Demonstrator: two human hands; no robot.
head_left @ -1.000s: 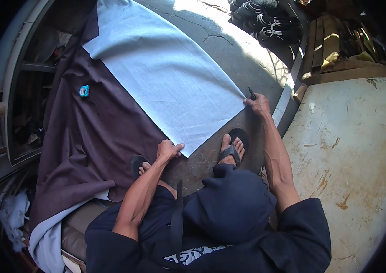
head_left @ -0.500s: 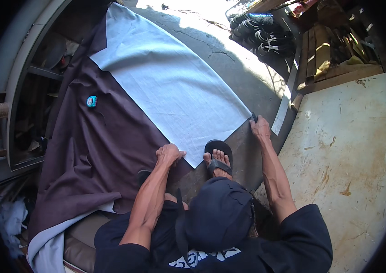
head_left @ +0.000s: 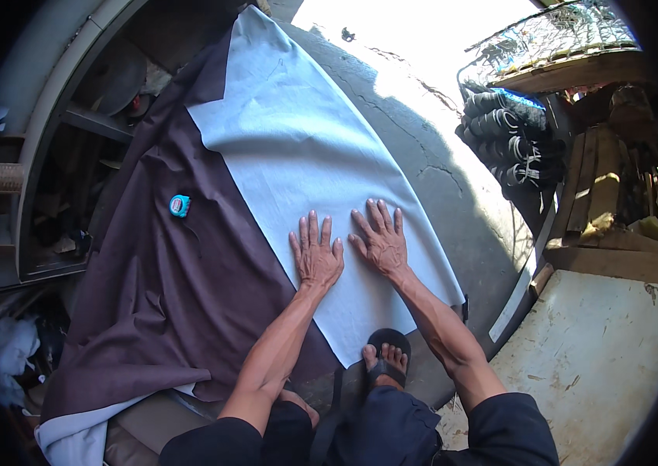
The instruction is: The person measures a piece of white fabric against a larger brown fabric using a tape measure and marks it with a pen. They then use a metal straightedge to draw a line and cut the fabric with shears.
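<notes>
My left hand (head_left: 315,256) and my right hand (head_left: 382,247) lie open, fingers spread, on a pale sheet of material (head_left: 305,132), side by side. The sheet lies partly over a large dark maroon piece (head_left: 150,272), on which a teal tape measure (head_left: 180,205) rests. A small dark object (head_left: 465,309), too small to name, is at the sheet's right corner. My sandaled right foot (head_left: 385,359) is at its near edge.
The grey cracked floor (head_left: 422,136) runs along the right. A dark-framed cabinet (head_left: 35,171) stands left. Coiled black straps (head_left: 503,140), wooden planks (head_left: 593,179) and a pale scuffed board (head_left: 593,357) are at right. White stuffing (head_left: 6,357) lies at lower left.
My hands have let go of the sheet's near edges and moved inward and forward, now spread flat on it. The dark object that was in my right hand is out of it.
</notes>
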